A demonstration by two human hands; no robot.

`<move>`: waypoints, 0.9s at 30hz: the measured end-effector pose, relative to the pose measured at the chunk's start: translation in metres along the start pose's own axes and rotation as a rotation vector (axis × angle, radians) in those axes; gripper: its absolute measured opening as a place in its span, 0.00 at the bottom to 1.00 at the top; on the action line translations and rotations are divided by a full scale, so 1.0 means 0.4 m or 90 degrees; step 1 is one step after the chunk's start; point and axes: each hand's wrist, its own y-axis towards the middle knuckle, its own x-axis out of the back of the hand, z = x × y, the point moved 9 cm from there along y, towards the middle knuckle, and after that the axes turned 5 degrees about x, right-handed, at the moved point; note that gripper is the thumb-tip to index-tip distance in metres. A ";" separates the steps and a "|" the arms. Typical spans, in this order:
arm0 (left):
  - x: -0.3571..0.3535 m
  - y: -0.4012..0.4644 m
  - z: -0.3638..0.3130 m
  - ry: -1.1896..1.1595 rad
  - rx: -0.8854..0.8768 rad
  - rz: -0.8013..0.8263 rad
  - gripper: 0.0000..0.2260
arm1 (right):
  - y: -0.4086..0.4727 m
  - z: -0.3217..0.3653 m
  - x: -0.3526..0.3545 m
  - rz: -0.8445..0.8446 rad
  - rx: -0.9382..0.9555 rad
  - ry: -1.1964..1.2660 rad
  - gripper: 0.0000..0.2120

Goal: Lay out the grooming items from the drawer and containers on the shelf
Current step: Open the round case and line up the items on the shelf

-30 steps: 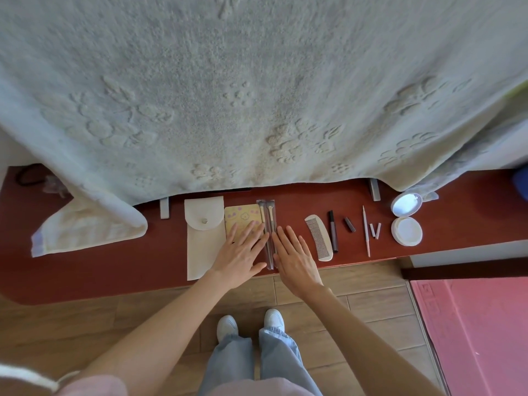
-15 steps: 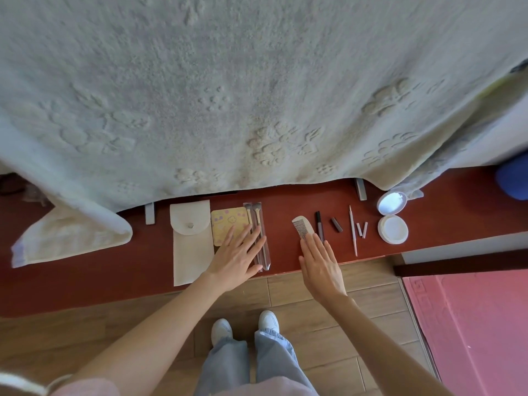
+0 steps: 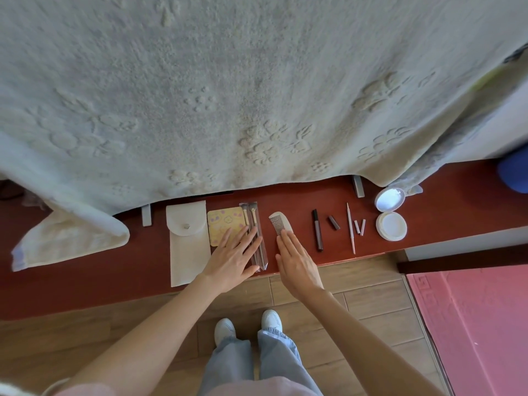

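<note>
Shelf (image 3: 85,284): dark red, runs left to right below a hanging pale blanket (image 3: 257,95); grooming items lie in a row on it.
Pouch (image 3: 187,247): white, snap flap, flat, leftmost of the row.
Card (image 3: 223,222): yellow square with flower print, just right of the pouch; its near corner lies under the left fingers.
Brushes (image 3: 253,224): two, in a clear sleeve, lengthwise beside the card.
Left hand (image 3: 233,260): flat, palm down, fingers spread, resting over the sleeve and the card edge; grips nothing.
Comb (image 3: 280,224): white, tilted, right of the sleeve.
Right hand (image 3: 297,264): flat, fingers together, fingertips touching the comb's near end; no pinch.
Pen (image 3: 317,230): dark, upright in the row, its cap (image 3: 333,222) lying apart to the right.
Stick (image 3: 351,228): thin, pale, with two small pieces (image 3: 360,226) just beside it.
Compact (image 3: 391,215): round, white, open, mirror lid toward the blanket, rightmost.
Towel (image 3: 65,241): folded, on the shelf's left end.
</note>
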 end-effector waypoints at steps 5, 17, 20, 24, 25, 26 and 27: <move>0.000 -0.004 -0.002 -0.003 -0.003 0.003 0.30 | 0.004 0.007 0.018 -0.020 0.007 0.070 0.20; 0.000 -0.002 0.002 -0.008 -0.002 -0.007 0.30 | 0.019 0.001 0.008 0.017 -0.002 0.079 0.32; 0.003 -0.003 0.003 -0.008 -0.004 -0.011 0.30 | 0.025 0.017 0.003 0.019 0.004 0.081 0.32; 0.003 -0.002 0.001 -0.007 -0.001 -0.011 0.30 | 0.030 0.027 0.001 0.017 0.001 0.081 0.32; 0.001 -0.002 0.002 -0.009 0.001 -0.010 0.30 | 0.030 0.029 0.000 0.017 0.002 0.081 0.32; 0.000 -0.002 0.001 -0.011 0.004 -0.008 0.30 | 0.030 0.031 0.000 0.019 0.004 0.081 0.32; 0.000 -0.002 0.001 -0.012 0.005 -0.007 0.30 | 0.029 0.033 -0.001 0.021 0.008 0.080 0.33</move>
